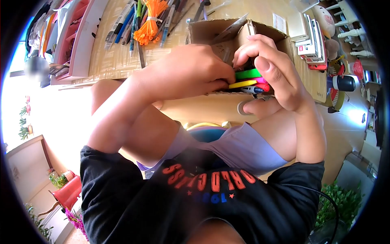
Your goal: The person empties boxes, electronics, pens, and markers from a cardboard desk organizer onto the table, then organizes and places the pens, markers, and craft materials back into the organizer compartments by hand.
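A black T-shirt point(195, 203) with red lettering lies nearest the camera, above bare knees and lilac shorts point(252, 148). Beyond them, at the near edge of the counter point(111, 63), stands an open cardboard box point(201, 31) with a divider inside. A green marker point(248, 74), a yellow marker point(242, 84) and a red-ended marker point(264, 87) sit together at its near side. The left hand point(195, 71) has its grip curled nearly closed by the yellow marker's end; whether it pinches it I cannot tell. The right hand point(273, 67) bends over the box, grip half open, thumb beside the green marker; any hold is hidden. Toward the counter's left lie loose pens point(126, 26) and an orange bundle point(149, 22); small boxes point(310, 44) stack near its right edge
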A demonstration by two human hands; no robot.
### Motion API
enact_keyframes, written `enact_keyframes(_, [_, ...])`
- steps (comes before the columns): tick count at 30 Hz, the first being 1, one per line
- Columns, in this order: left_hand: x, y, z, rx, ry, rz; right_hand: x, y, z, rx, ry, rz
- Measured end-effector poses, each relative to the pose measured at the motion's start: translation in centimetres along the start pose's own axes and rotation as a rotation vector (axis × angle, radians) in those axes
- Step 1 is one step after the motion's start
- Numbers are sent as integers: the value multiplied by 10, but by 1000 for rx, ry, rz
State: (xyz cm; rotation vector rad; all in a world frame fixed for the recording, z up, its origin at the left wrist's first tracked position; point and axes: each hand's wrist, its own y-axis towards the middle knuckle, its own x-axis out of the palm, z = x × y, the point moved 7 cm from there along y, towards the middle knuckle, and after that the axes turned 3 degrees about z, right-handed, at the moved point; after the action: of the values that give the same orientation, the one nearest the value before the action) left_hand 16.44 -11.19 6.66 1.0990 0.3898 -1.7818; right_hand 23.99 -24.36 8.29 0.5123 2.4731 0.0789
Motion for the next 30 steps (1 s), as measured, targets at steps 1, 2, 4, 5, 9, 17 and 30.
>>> enact_keyframes(1, [1,0,3,16,22,7,0,0,-1,-6,-5,3])
enact_keyframes(2, [2,0,4,32,45,14,0,1,-1,-12,-8,5])
enact_keyframes(4, [3,0,7,87,70,57,0,1,-2,2,2,2])
enact_keyframes(5, [3,0,8,114,83,79,0,1,-2,24,14,-3])
enact_keyframes(9, [1,-1,8,133,70,126,-1,5,-7,-63,-15,-4])
enact_keyframes(17, [-58,-8,-28,-224,-59,335,-5,6,-17,-221,-81,58])
enact_keyframes(30, [-41,-36,-119,-903,619,96,-21,6,-15,-229,163,241])
